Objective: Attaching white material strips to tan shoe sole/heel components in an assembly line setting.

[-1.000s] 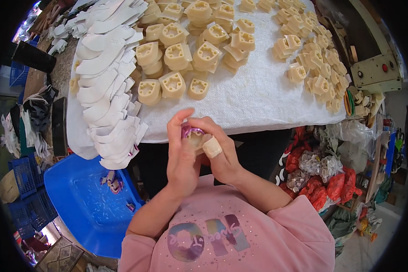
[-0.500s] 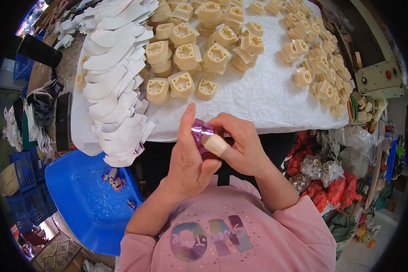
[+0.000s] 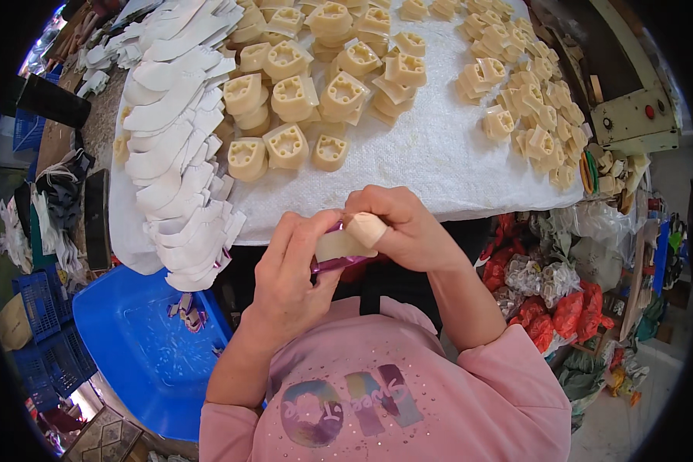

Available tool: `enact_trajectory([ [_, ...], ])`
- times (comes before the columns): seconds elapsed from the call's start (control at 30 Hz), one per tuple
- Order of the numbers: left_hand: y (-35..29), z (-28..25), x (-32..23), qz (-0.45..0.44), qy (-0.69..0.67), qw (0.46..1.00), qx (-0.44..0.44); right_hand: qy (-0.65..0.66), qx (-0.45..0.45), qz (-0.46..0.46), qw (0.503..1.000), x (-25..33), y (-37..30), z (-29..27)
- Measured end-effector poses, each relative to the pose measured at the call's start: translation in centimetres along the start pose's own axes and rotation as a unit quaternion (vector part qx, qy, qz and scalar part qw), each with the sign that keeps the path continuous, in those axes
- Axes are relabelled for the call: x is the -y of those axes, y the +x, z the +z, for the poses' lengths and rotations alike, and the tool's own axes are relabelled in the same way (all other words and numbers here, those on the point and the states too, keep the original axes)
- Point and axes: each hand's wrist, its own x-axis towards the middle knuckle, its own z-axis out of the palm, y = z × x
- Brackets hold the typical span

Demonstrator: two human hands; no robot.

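Both hands have dropped slightly from the bench's (image 3: 439, 177) near edge, the left hand (image 3: 289, 281) still gripping the purple piece (image 3: 333, 263) while the right hand (image 3: 396, 227) pinches its cream top.

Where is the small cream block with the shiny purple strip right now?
In the head view, the small cream block with the shiny purple strip sits centre frame, pinched between both hands, left hand and right hand, just below the white cloth-covered table's near edge.

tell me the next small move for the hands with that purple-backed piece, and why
Probably keep pressing: the right hand, its bandaged fingertip on top, pinches the cream piece with shiny purple backing that the left hand cradles from below. Both hands grip it over the lap, short of the white cloth.
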Motion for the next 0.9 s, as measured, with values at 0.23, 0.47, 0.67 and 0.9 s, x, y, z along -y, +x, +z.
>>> enact_trajectory([
  [0.23, 0.4, 0.7, 0.1, -0.013, 0.002, 0.999, -0.047, 0.274, -0.034, 0.039, 0.96, -1.6, -0.8, 1.3],
  [0.47, 0.3, 2.1, -0.7, -0.018, 0.058, 0.992, -0.112, 0.139, -0.068, -0.012, 0.988, -1.3, -1.3, 2.4],
  [0.67, 0.4, 2.9, 0.2, -0.038, 0.075, 0.983, -0.162, 0.223, -0.115, -0.026, 0.968, -2.8, -0.8, 3.5],
  [0.9, 0.2, 2.8, -0.1, -0.017, 0.125, 0.974, -0.186, -0.037, -0.178, -0.008, 0.983, -0.1, -1.1, 4.8],
])
